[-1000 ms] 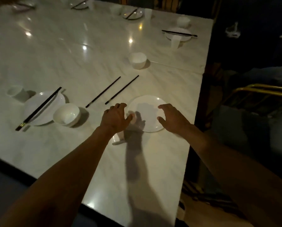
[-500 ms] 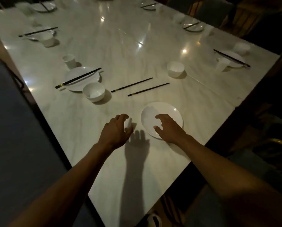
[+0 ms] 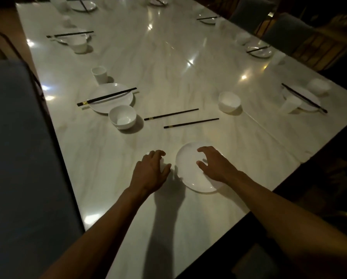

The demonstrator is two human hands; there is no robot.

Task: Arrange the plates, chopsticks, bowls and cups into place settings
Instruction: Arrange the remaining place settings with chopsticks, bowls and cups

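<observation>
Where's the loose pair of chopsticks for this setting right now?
In the head view, the two loose chopsticks lie apart on the bare table, just beyond the near plate, between the left setting's bowl and the lone bowl to the right.

One head-worn camera looks forward and down along the surface (image 3: pixel 168 57), close above both forearms at the near edge.

- White marble table (image 3: pixel 168 63), glossy, grey-veined, dotted with bright light reflections; a seam running across the right part.
- Blue upholstered chair back (image 3: pixel 17 148) against the left table edge, dark metal frame behind.
- More blue-grey chairs (image 3: pixel 285 31) along the far right side.
- Dark floor (image 3: pixel 333 178) at right, detail lost in shadow.
</observation>
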